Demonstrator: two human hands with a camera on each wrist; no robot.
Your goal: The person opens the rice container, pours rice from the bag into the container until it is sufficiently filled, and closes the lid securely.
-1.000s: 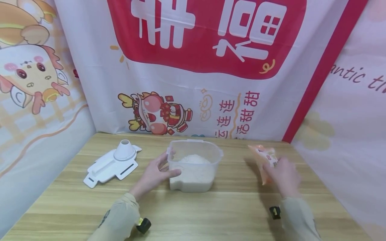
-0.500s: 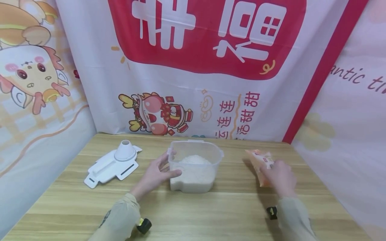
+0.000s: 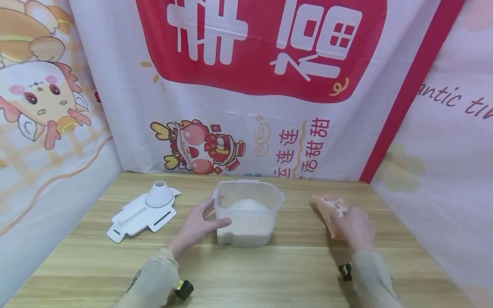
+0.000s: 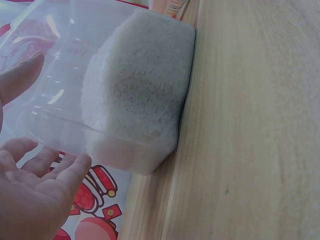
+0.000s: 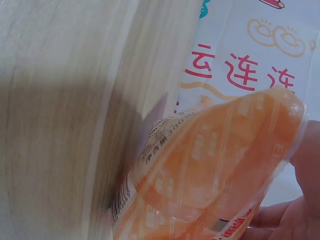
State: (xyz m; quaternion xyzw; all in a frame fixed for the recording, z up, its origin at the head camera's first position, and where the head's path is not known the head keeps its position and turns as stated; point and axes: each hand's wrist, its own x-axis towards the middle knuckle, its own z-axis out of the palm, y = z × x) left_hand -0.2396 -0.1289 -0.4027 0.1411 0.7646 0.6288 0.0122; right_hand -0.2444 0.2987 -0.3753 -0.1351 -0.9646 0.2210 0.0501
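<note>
A clear plastic container, part filled with white rice, stands upright and lidless on the table. My left hand holds it by the left side, thumb across the front and fingers around the left rear. The left wrist view catches the fingertips at its wall. Over on the right, an orange plastic packet with printed lettering and a barcode is tilted, gripped along one edge by my right hand. The packet's contents do not show through the wrapping.
A flat white plastic lid-like part with a cone-shaped spout and slots lies at the left. The wooden table ends at a printed cloth behind, with further cloth walls left and right.
My right hand has shifted a little to the left with the orange packet in it. The left hand and the container have stayed in place.
</note>
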